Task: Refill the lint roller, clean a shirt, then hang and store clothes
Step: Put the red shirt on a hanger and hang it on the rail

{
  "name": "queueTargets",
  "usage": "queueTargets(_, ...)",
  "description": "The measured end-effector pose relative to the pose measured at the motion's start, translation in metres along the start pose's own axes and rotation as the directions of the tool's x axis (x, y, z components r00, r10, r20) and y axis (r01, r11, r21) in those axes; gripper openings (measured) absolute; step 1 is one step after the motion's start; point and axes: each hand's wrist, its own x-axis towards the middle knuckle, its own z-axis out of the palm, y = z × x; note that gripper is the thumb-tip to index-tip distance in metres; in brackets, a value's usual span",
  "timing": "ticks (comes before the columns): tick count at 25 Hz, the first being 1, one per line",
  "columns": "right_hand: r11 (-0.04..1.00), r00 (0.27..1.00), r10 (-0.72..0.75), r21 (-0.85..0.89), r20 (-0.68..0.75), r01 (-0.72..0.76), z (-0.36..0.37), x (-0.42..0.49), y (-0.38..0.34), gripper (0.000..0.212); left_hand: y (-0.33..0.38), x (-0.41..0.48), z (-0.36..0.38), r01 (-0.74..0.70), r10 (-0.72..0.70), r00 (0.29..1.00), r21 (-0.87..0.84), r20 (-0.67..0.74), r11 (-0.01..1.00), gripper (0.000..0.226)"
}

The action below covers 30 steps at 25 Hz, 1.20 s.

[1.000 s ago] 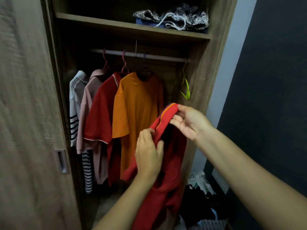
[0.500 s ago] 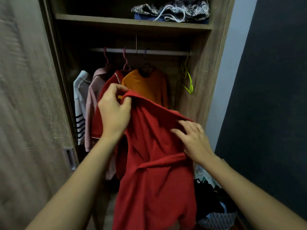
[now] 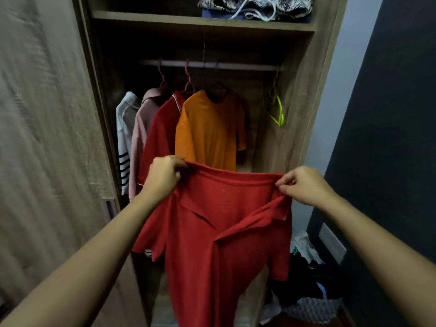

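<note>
— Where are the arms?
— Both bare forearms reach forward and up from the lower corners, spread apart; the wrists are roughly level, the left a touch higher.
— And the left hand (image 3: 162, 178)?
— Knuckles toward the camera; fingers curled into a pinch on the red polo shirt (image 3: 226, 244) at its top edge.
— The right hand (image 3: 304, 185)?
— The same (mirrored); thumb and fingertips nipped on the other end of that edge; the hands are well apart.

head-worn view, close, facing wardrobe (image 3: 306, 95)
</note>
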Motion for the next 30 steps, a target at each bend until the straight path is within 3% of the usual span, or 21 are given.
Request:
queueTargets(2, 0.999, 0.999, 0.028, 0.027, 0.034, -0.029, 0.001, 0.001, 0.002, 0.029, 0.001, 0.002, 0.003, 0.070, -0.070, 0.995, -0.012, -0.071, 0.998, 0.035)
queueTargets(8, 0.993, 1.000, 0.004, 0.118, 0.008, -0.005, -0.005, 0.020, 0.006, 0.043, 0.011, 0.019, 0.008, 0.269, -0.268, 0.963, 0.043, -0.041, 0.962, 0.033)
queueTargets(10, 0.997, 0.998, -0.057, 0.052, 0.013, 0.056, -0.007, 0.034, 0.002, 0.043, 0.011, 0.032, 0.013, 0.283, -0.281, 0.957, 0.024, -0.064, 0.959, 0.032)
queueTargets(13, 0.978, 0.981, -0.141, -0.138, 0.132, 0.159, -0.011, 0.058, -0.006, 0.048, 0.005, 0.054, 0.030, 0.301, -0.301, 0.954, 0.022, -0.003, 0.953, 0.028)
queueTargets(17, 0.925, 0.973, -0.127, -0.329, 0.195, 0.187, -0.022, 0.090, -0.011, 0.054, -0.007, 0.085, 0.059, 0.325, -0.330, 0.935, 0.060, 0.128, 0.944, 0.020)
queueTargets(19, 0.860, 0.974, -0.133, -0.467, 0.185, 0.206, -0.028, 0.108, -0.010, 0.047, -0.005, 0.101, 0.077, 0.300, -0.310, 0.922, 0.078, 0.231, 0.951, 0.019)
queueTargets(23, 0.578, 0.966, -0.188, -0.775, 0.177, 0.254, -0.035, 0.143, 0.003, 0.032, 0.012, 0.138, 0.103, 0.182, -0.173, 0.903, 0.015, 0.392, 0.983, 0.021)
queueTargets(27, 0.522, 0.973, -0.126, -0.821, 0.193, 0.230, -0.036, 0.164, 0.027, 0.031, 0.049, 0.191, 0.119, 0.043, -0.003, 0.951, -0.122, 0.309, 0.992, 0.030)
queueTargets(30, 0.480, 0.969, -0.178, -0.845, 0.169, 0.235, -0.032, 0.171, 0.040, 0.037, 0.087, 0.242, 0.145, 0.099, 0.014, 0.954, -0.356, 0.301, 0.929, 0.025)
